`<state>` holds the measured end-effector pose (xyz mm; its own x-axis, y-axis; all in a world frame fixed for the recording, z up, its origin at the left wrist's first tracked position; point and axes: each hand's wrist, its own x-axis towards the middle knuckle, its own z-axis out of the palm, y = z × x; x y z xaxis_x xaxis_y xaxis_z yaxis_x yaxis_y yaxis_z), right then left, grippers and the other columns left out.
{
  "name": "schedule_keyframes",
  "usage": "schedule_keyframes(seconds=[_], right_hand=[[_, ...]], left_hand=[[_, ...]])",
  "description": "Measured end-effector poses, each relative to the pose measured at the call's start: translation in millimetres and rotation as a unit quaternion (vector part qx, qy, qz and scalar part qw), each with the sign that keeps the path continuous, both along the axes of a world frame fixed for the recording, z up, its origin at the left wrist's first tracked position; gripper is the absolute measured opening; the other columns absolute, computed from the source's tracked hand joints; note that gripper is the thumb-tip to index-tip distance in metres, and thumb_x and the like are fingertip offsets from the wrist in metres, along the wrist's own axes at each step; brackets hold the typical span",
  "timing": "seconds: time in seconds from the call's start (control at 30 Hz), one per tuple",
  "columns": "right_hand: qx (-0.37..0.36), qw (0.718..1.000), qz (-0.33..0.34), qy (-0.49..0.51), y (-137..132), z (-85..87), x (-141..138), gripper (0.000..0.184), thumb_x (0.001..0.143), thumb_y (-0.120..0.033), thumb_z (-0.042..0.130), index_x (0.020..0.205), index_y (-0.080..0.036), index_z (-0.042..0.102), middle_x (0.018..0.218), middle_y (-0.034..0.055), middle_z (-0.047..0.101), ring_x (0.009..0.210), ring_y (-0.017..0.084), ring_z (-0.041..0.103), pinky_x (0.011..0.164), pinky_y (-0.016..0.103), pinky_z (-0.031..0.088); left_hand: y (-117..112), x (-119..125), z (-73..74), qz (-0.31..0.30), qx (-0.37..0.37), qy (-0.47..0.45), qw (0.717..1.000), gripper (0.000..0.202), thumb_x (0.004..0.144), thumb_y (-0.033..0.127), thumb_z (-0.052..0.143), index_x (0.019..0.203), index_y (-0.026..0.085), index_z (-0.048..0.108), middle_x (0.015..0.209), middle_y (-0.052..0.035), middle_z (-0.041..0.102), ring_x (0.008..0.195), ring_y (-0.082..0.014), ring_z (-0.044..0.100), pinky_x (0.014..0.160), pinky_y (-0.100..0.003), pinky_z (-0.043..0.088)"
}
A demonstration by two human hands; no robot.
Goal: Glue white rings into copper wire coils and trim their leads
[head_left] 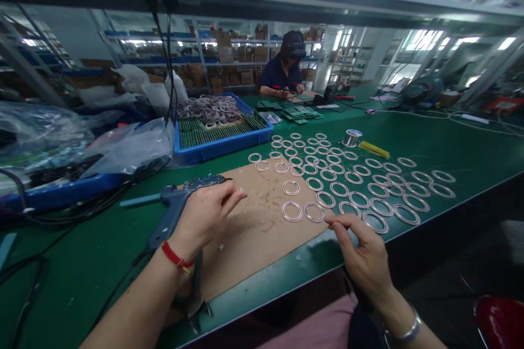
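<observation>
My left hand (207, 218), a red cord round its wrist, hovers over the brown cardboard sheet (254, 234) with its fingers loosely stretched to the right and nothing in them. Just behind it lies a blue-grey glue gun (174, 204). My right hand (360, 253) is at the cardboard's front right corner, thumb and forefinger drawn together in a pinch; I cannot make out whether anything is in the pinch. Its fingertips are close to two thin rings (314, 211) on the cardboard. Several more rings (360, 180) lie in rows on the green table (450, 142).
A blue tray (223, 144) with green boards and a heap of rings stands behind the cardboard. A solder spool (351, 137) and a yellow stick (374, 149) lie farther back. Plastic bags and cables crowd the left. Another person (284, 68) sits working at the far side.
</observation>
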<state>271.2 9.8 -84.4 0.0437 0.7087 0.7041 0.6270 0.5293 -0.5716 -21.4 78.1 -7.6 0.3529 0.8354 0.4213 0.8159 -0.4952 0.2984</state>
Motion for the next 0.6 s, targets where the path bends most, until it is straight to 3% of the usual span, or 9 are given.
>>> schedule_keyframes(seconds=[0.1, 0.17, 0.27, 0.4, 0.47, 0.53, 0.6], right_hand=[[-0.002, 0.999, 0.040, -0.007, -1, 5.8, -12, 0.012, 0.090, -0.016, 0.051, 0.096, -0.021, 0.060, 0.091, -0.0003, 0.060, 0.088, 0.010, 0.056, 0.079, 0.024, 0.043], [-0.032, 0.996, 0.077, -0.034, -3, 9.3, -18, 0.011, 0.090, -0.017, 0.052, 0.097, -0.021, 0.059, 0.092, -0.0003, 0.060, 0.090, 0.010, 0.055, 0.079, 0.025, 0.044], [-0.111, 0.980, 0.133, -0.096, -7, 8.6, -23, 0.012, 0.090, -0.021, 0.053, 0.100, -0.022, 0.058, 0.097, 0.0007, 0.059, 0.093, 0.011, 0.054, 0.082, 0.027, 0.045], [-0.152, 0.959, 0.174, -0.166, -19, -6.6, -25, 0.015, 0.088, -0.021, 0.056, 0.103, -0.022, 0.059, 0.102, 0.0039, 0.056, 0.095, 0.016, 0.052, 0.082, 0.032, 0.044], [-0.140, 0.956, 0.190, -0.176, -26, -14.4, -25, 0.012, 0.089, -0.018, 0.053, 0.098, -0.020, 0.060, 0.097, 0.0049, 0.056, 0.090, 0.016, 0.051, 0.077, 0.032, 0.044], [-0.135, 0.952, 0.205, -0.180, -31, -16.4, -26, 0.013, 0.091, -0.014, 0.047, 0.091, -0.018, 0.060, 0.090, 0.0046, 0.056, 0.084, 0.015, 0.051, 0.073, 0.031, 0.044], [-0.149, 0.947, 0.215, -0.185, -30, -9.6, -28, 0.014, 0.090, -0.012, 0.046, 0.087, -0.017, 0.059, 0.085, 0.0038, 0.057, 0.080, 0.015, 0.051, 0.070, 0.030, 0.043]], left_hand=[[-3, -5, 10.3, -0.061, -0.002, -0.055, 0.997, 0.011, 0.089, 0.025, 0.051, 0.085, 0.016, 0.055, 0.082, -0.0012, 0.058, 0.075, -0.0112, 0.052, 0.069, -0.023, 0.037], [-5, -8, 17.6, -0.064, 0.008, -0.071, 0.995, 0.008, 0.087, 0.023, 0.054, 0.084, 0.015, 0.055, 0.085, -0.0013, 0.058, 0.077, -0.0107, 0.053, 0.071, -0.022, 0.038], [-11, -11, 25.3, 0.015, 0.002, -0.068, 0.998, 0.024, 0.085, 0.038, 0.058, 0.077, 0.016, 0.054, 0.069, 0.0013, 0.055, 0.062, -0.0097, 0.047, 0.061, -0.022, 0.034], [-25, -16, 17.8, 0.074, -0.029, -0.006, 0.997, 0.046, 0.093, 0.049, 0.040, 0.067, 0.015, 0.056, 0.058, 0.0000, 0.051, 0.053, -0.0107, 0.043, 0.055, -0.025, 0.028], [-33, -18, 4.9, 0.076, -0.060, 0.017, 0.995, 0.041, 0.096, 0.044, 0.034, 0.088, 0.018, 0.065, 0.063, -0.0006, 0.057, 0.057, -0.0122, 0.049, 0.058, -0.025, 0.033], [-41, -19, -9.5, 0.060, -0.082, 0.024, 0.995, 0.037, 0.095, 0.034, 0.036, 0.124, 0.023, 0.056, 0.080, -0.0019, 0.065, 0.070, -0.0142, 0.058, 0.066, -0.025, 0.039], [-47, -20, -19.3, 0.024, -0.065, 0.025, 0.997, 0.042, 0.092, 0.024, 0.039, 0.132, 0.025, 0.049, 0.104, -0.0046, 0.064, 0.092, -0.0156, 0.060, 0.079, -0.027, 0.042]])
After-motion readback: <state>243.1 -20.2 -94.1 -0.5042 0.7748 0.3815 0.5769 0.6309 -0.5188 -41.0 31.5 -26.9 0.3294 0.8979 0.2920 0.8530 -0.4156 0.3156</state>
